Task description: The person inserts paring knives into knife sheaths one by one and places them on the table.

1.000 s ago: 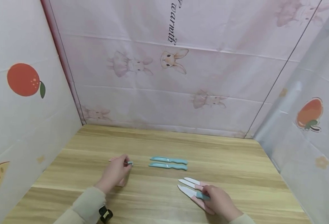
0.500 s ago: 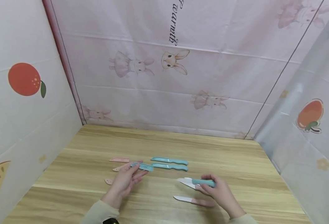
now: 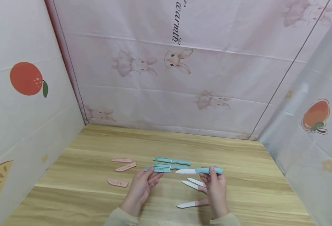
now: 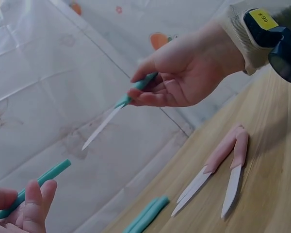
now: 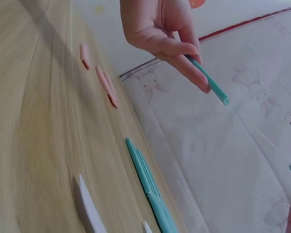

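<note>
Left hand pinches slim flat teal sheath; right hand pinches teal-handled, white-bladed knife, tip apart from sheath. Both held above wood-grain table. Three flat pink sheaths lie nearer its left edge, three pink-handled, white-bladed knives nearer its right.

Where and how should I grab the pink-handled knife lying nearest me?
Probably by its pink handle, coming from your right, since its white blade points left. It lies on the table, so pinch the handle from above.
</note>
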`<state>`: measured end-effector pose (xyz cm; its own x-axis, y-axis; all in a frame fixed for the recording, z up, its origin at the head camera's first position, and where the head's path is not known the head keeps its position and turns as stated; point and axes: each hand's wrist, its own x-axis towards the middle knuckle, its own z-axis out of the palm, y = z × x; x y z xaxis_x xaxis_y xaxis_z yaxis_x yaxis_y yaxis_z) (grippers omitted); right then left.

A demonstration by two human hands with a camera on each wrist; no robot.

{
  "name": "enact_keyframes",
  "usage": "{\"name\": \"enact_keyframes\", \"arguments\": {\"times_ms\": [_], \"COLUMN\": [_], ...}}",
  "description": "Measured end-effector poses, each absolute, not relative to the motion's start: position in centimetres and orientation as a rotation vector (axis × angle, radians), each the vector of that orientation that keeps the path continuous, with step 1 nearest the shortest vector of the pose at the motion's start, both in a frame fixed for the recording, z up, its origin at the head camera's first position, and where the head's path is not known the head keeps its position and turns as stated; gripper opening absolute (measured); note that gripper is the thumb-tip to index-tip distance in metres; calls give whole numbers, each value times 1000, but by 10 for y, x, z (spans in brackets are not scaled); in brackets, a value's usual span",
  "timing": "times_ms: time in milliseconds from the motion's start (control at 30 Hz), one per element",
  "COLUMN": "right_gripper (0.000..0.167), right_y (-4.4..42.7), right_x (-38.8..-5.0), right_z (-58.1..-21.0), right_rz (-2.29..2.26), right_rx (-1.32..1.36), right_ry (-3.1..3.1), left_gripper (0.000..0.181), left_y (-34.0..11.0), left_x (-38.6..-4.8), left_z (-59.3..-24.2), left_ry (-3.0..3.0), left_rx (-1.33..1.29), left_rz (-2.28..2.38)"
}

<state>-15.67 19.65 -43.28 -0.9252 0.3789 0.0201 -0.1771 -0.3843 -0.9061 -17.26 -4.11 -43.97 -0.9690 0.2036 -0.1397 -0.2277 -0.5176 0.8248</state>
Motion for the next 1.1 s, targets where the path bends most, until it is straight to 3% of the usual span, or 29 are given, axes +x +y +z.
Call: {"name": "enact_keyframes", "arguments": {"times_ms": [1100], "right_gripper": [11], "right_y": [173], "right_x": [-164], "right_z": [-456], "right_rz": [2371], "right_rx": [-285], "right_ry": [-1521], "left_gripper": [39], "left_y": [-24], "left_x": [-167], "left_z": [-444], "left_ry": [1435], "left_rx": [-172], "left_rz": [2576]}}
